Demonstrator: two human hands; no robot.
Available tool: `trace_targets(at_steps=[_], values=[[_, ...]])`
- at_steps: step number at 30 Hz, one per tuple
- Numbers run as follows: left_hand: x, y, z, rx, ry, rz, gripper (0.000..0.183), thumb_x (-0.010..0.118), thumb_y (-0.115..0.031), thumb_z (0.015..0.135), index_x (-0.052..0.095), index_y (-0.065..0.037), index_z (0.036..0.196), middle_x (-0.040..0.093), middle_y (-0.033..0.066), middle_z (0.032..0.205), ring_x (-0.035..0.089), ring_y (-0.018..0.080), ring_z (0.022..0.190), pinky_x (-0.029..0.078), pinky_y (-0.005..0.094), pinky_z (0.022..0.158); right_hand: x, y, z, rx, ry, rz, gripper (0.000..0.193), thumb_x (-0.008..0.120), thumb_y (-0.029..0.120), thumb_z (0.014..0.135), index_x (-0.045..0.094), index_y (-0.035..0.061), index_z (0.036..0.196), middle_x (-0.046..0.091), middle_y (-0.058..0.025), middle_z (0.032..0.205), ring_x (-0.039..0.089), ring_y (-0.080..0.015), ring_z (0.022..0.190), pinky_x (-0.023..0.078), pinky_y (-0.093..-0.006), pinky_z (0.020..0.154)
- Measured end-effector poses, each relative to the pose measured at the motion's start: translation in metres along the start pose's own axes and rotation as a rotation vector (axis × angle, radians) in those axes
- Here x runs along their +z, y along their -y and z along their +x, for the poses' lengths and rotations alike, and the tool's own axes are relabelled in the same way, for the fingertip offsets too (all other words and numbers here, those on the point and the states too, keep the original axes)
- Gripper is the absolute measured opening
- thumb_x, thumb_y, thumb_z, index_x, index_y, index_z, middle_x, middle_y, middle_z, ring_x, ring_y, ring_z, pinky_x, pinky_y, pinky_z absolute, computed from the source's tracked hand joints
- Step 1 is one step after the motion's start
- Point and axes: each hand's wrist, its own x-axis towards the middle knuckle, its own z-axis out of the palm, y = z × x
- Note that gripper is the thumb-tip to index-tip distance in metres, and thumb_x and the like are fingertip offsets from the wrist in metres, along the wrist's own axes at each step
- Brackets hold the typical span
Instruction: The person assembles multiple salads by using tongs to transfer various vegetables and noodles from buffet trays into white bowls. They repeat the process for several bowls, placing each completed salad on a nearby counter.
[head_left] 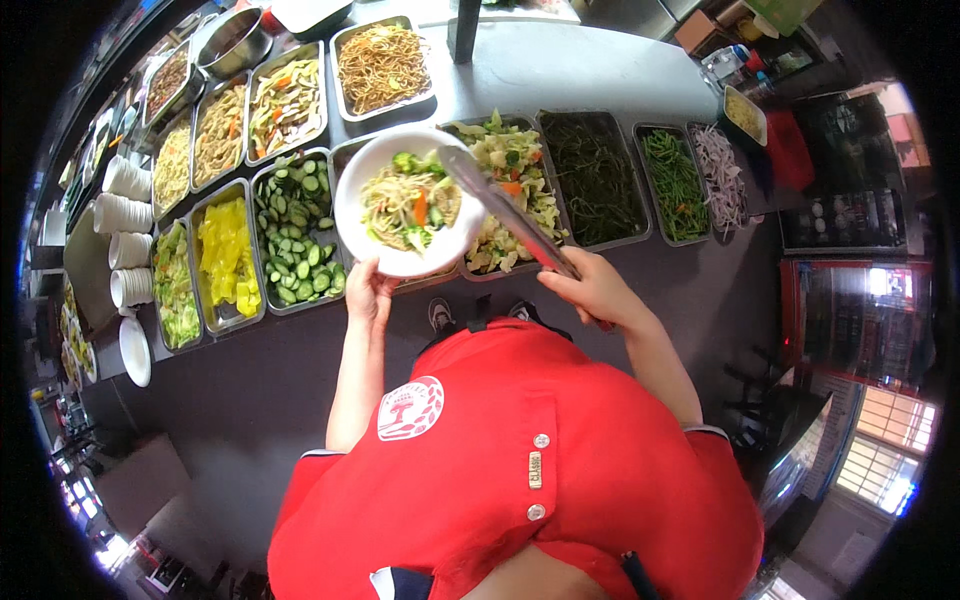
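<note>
My left hand (371,290) grips the near rim of a round white bowl (357,200), held above the food trays. In the bowl lies mixed food (412,205) with noodle-like strands, broccoli and orange carrot pieces. My right hand (592,290) is closed round a pair of metal tongs (520,218) with a red part near the grip. The tongs' tips are over the right rim of the bowl; whether they pinch any food I cannot tell. Under and beside them sits a tray of chopped cabbage (510,150) with bits of broccoli and carrot.
Left of the bowl stand trays of sliced cucumber (300,220) and yellow food (228,250). Rightward are dark green strips (592,175), green beans (672,185) and sliced onion (718,175). Noodles (382,68) are behind. Stacked white bowls (128,250) and one lone plate (135,350) line the left edge.
</note>
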Motion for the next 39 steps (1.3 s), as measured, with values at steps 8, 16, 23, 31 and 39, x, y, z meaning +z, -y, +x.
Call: trace_targets(at_steps=[8,16,23,31,39], values=[[0.015,0.001,-0.002,-0.054,0.03,0.052,0.029,0.057,-0.015,0.091,0.055,0.0,0.116,0.066,0.0103,0.105,0.068,0.0206,0.089,0.06,0.0326,0.068,-0.009,0.004,-0.003,-0.034,-0.147,-0.236,0.038,0.067,0.04,0.082,0.063,0.0074,0.101,0.064,-0.0112,0.076,0.061,-0.0212,0.056,0.048,-0.0357,0.057],[0.007,-0.013,0.007,-0.081,0.096,0.175,0.036,0.055,-0.014,0.091,0.051,0.001,0.123,0.061,0.0124,0.12,0.062,0.0261,0.108,0.055,0.0447,0.088,-0.02,0.007,0.008,-0.316,-0.062,-0.992,0.029,0.067,0.04,0.082,0.064,0.015,0.096,0.066,-0.0099,0.078,0.065,-0.0312,0.074,0.049,-0.0416,0.064],[-0.024,-0.027,-0.002,-0.031,0.012,0.033,0.043,0.056,-0.014,0.09,0.048,0.004,0.128,0.058,0.0143,0.126,0.057,0.0279,0.116,0.048,0.0451,0.097,-0.017,0.023,0.002,-0.299,-0.123,-0.687,0.03,0.07,0.038,0.081,0.063,0.0121,0.094,0.061,-0.0073,0.07,0.063,-0.0268,0.069,0.047,-0.037,0.062],[-0.111,-0.106,-0.032,0.218,-0.211,-0.05,0.031,0.056,-0.012,0.09,0.056,0.002,0.118,0.064,0.0143,0.113,0.066,0.0247,0.098,0.06,0.0395,0.077,0.031,-0.007,0.019,0.163,-0.097,-0.634,0.056,0.075,0.049,0.07,0.059,0.0055,0.103,0.064,-0.01,0.074,0.065,-0.0245,0.069,0.048,-0.0343,0.062],[-0.152,-0.143,-0.047,0.354,-0.299,-0.104,0.036,0.057,-0.014,0.093,0.052,0.005,0.123,0.061,0.0168,0.119,0.064,0.0243,0.106,0.058,0.037,0.085,0.088,-0.011,0.064,0.028,-0.01,-1.006,0.063,0.075,0.05,0.069,0.055,0.0019,0.106,0.068,-0.021,0.088,0.067,-0.0358,0.085,0.053,-0.0436,0.073]])
